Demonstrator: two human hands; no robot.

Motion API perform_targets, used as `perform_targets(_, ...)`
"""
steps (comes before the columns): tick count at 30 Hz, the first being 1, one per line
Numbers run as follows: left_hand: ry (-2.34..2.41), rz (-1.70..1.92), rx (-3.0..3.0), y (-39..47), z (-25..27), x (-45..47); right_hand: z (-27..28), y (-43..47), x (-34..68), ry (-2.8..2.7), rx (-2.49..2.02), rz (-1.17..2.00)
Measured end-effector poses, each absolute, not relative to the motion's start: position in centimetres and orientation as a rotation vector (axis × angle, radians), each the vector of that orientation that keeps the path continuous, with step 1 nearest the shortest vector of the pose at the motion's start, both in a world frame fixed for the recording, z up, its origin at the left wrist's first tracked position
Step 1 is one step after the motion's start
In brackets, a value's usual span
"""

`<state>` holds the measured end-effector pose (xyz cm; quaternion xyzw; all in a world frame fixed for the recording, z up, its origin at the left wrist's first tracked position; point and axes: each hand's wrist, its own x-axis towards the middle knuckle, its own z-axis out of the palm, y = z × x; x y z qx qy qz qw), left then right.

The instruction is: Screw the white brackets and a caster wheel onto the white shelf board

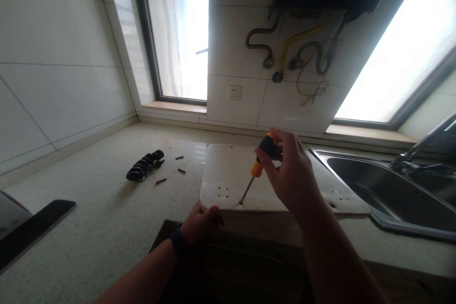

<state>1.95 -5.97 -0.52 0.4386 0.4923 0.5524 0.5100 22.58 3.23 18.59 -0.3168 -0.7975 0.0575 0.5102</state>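
Right hand (292, 168) raised, closed round slanted screwdriver (255, 169), left hand (198, 224) low, gripping white board (230, 168)

From your head, your one camera looks forward and down, sitting above and behind your right hand (292, 167) and left hand (200, 224), close enough to frame both forearms (147, 267) yet wide enough to reach the tiled wall (230, 54) well beyond them.

Two bright windows (181, 38) flank a tiled wall (235, 52).

Screwdriver (256, 169): tip seemingly hidden.
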Motion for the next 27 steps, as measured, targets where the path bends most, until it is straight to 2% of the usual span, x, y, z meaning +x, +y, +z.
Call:
perform_targets(2, 1.197, 1.334, 1.058, -6.0, -0.7, 1.9, 19.1, 3.3, 22.7, -1.932, -0.776, 0.131)
perform_targets(7, 1.196, 1.329, 1.033, -6.0, -0.3, 2.1, 20.2, 3.5, 23.2, -2.086, -0.646, 0.52)
perform_targets(13, 1.198, 1.334, 0.975, -6.0, 0.1, 2.2, 19.1, 4.0, 22.6, -2.062, -0.567, 0.658)
perform_targets(20, 1.2, 1.329, 1.0, -6.1, 0.0, 2.1, 18.9, 4.6, 22.5, -1.979, -0.86, 0.377)
perform_targets(22, 1.2, 1.339, 0.999, -6.0, 0.0, 2.1, 19.4, 4.6, 22.9, -2.046, -0.732, 0.492)
perform_targets(27, 1.216, 1.326, 0.977, -6.0, -0.2, 2.0, 19.8, 4.8, 23.2, -2.095, -0.197, 1.05)
